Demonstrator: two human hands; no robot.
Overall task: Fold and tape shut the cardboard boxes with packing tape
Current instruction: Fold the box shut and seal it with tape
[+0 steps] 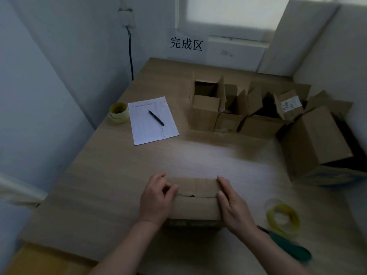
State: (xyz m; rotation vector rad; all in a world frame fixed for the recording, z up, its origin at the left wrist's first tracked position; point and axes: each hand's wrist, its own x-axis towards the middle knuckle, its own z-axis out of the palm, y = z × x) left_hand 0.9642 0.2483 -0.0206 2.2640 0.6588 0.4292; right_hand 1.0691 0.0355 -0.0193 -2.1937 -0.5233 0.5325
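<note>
While both hands [156, 197] [232, 203] press its flaps closed, the box [195, 205] stays unsealed.

Low centre of frame: box [195, 201] on table [111, 167], left hand [155, 199] and right hand [232, 203] at its ends. Lower right: tape [284, 218]. Upper left: second tape [119, 112] beside paper [147, 128] with pen [156, 118]; upper right: open boxes [238, 110].
</note>
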